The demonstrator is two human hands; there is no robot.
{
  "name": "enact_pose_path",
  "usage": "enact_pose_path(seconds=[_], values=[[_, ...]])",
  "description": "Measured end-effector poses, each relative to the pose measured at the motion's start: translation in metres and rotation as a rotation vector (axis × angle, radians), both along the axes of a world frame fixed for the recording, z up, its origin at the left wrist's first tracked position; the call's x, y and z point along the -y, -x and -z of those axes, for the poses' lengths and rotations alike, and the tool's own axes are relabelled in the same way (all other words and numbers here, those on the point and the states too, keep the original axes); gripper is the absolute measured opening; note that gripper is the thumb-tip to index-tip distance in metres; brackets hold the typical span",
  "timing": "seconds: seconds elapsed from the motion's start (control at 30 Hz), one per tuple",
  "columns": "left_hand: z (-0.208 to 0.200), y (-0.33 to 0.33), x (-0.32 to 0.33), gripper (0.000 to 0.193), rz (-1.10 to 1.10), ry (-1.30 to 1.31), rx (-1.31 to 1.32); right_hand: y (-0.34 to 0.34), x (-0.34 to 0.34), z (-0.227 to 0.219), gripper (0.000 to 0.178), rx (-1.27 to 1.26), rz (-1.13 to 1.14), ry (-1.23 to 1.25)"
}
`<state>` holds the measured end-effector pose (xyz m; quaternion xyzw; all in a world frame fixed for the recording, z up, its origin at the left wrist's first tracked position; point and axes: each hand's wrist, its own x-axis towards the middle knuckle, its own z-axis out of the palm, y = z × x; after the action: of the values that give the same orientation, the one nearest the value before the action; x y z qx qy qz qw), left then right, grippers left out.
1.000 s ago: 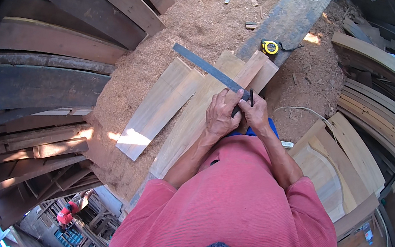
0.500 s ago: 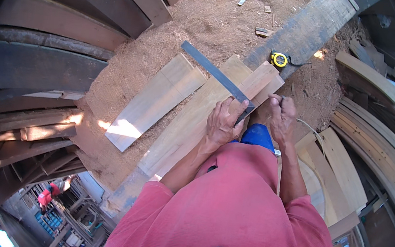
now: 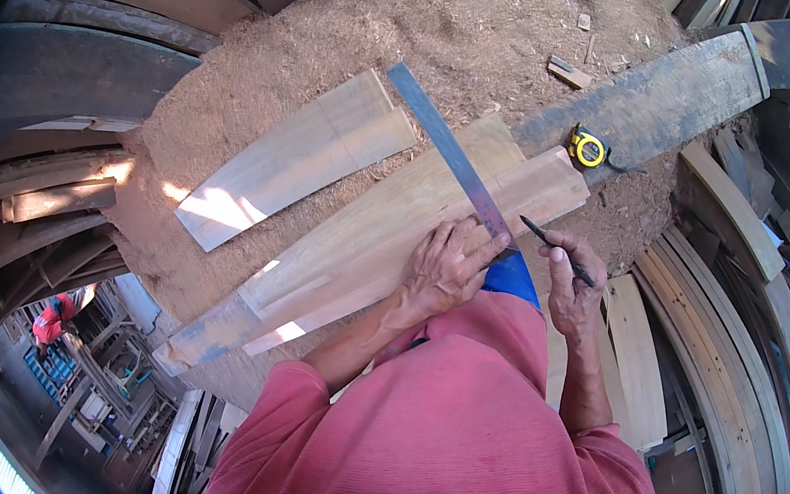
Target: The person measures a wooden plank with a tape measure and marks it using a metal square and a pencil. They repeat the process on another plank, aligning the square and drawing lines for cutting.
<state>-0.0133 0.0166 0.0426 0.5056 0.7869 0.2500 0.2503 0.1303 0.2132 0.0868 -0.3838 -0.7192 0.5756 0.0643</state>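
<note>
A steel square (image 3: 441,137) lies across the light wooden boards, its blade pointing to the far left. My left hand (image 3: 448,265) grips it at the near edge of the narrow plank (image 3: 534,191), thumb along its near end. This plank lies along a wider board (image 3: 359,212). In my right hand (image 3: 571,287) is a slim dark pencil (image 3: 537,231), pinched between thumb and fingers. Its tip points toward the square, just right of the blade. A yellow and black tape measure (image 3: 587,149) rests beyond the plank's far right end.
A worn support plank (image 3: 660,82) runs under the boards over sawdust-covered ground (image 3: 291,51). Another cut board (image 3: 296,162) lies to the left. Timber stacks stand on both sides, with curved-looking planks (image 3: 725,344) at right. A person in red (image 3: 51,320) is far off at lower left.
My right hand has turned and opened out from a fist, bringing the pencil into sight near the square. My left hand stays on the square. The whole view has shifted and turned slightly.
</note>
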Motion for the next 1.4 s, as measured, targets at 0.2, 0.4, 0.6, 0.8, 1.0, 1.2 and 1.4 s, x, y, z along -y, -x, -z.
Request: enact_pose_path(seconds=[0.2,0.4,0.6,0.8,1.0,1.2,1.4], values=[[0.000,0.000,-0.002,0.072,-0.020,-0.040,-0.019,0.017,-0.001,0.000,0.027,-0.059,-0.136,-0.138],[0.001,-0.001,-0.002,0.069,-0.022,-0.021,0.007,0.017,-0.004,-0.006,0.026,-0.064,-0.235,-0.207],[0.002,-0.001,-0.003,0.069,-0.033,-0.085,-0.040,0.016,-0.008,-0.007,0.024,-0.013,-0.266,-0.235],[0.001,-0.001,-0.002,0.070,-0.035,-0.079,-0.040,0.010,-0.006,-0.005,0.023,-0.068,-0.272,-0.229],[-0.003,-0.001,-0.002,0.074,-0.024,-0.051,0.022,0.009,-0.009,-0.009,0.029,0.002,-0.199,-0.189],[-0.001,-0.001,-0.001,0.075,-0.024,-0.084,-0.030,0.012,0.005,0.003,0.021,-0.083,-0.202,-0.180],[0.000,-0.001,0.000,0.070,-0.024,-0.089,0.001,-0.023,0.007,0.017,0.017,0.151,-0.324,-0.185]])
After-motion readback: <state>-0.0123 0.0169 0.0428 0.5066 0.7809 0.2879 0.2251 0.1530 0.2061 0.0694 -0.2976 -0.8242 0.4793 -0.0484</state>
